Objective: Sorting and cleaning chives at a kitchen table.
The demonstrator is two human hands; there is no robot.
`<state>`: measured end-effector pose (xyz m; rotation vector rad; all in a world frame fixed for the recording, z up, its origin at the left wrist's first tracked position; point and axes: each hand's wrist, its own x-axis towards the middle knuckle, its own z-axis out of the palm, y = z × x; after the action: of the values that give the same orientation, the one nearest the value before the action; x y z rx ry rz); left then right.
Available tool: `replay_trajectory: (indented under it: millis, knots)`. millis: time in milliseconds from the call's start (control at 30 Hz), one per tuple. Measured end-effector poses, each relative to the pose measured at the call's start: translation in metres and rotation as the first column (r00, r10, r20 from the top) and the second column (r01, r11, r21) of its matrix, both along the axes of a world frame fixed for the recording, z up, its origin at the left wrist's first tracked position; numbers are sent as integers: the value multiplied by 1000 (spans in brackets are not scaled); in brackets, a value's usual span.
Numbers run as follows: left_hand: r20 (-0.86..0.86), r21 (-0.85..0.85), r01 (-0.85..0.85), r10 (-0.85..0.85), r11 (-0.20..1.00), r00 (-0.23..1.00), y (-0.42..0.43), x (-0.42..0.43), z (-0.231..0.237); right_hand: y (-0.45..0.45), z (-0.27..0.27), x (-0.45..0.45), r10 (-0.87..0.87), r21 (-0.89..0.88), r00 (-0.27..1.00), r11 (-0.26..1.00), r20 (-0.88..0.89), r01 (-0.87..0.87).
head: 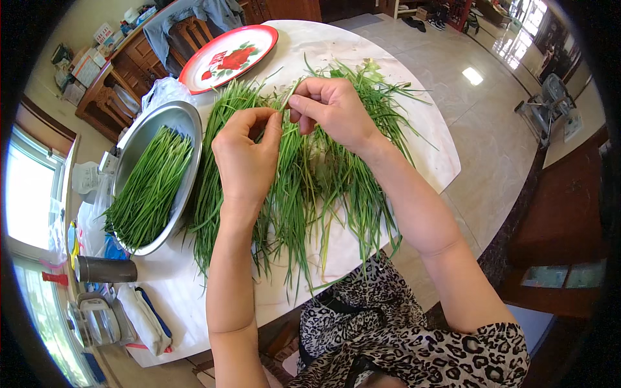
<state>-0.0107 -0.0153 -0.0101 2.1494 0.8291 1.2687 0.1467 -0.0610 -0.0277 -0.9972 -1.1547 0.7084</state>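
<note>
Between my two hands, above the table, is a thin stalk of garlic chive. My left hand pinches its lower part between thumb and forefinger. Higher on the same stalk, the thumb and forefinger of my right hand close on it. Beneath both hands lie loose piles of garlic chives, some blades yellowed, with more spread to the right. To the left, a metal basin holds a neatly aligned bundle of green chives.
A red-rimmed enamel tray with a flower print lies at the table's far side. Along the left stand a clear plastic bag, a dark cylindrical canister, plastic containers and a folded white cloth. The marble tabletop curves at the right.
</note>
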Motion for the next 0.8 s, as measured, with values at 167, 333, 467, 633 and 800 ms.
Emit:
replay_trajectory:
  millis: [167,333,467,633,800]
  knots:
    - [-46,-54,5,-7,999,999,-2,-1,6,1,-5,1,-139,20,986,990,95,138]
    - [-41,40,-2,4,999,999,3,-5,4,0,3,11,-278,39,946,957,-166,288]
    - [2,-213,40,-40,976,999,9,-16,14,2,6,22,-312,-31,945,950,-96,310]
    - [378,-631,380,-159,676,912,12,-21,36,12,-22,35,-444,74,770,883,459,464]
    - [514,-669,446,-64,594,856,17,-30,35,-1,4,-19,218,-224,962,942,-163,-251]
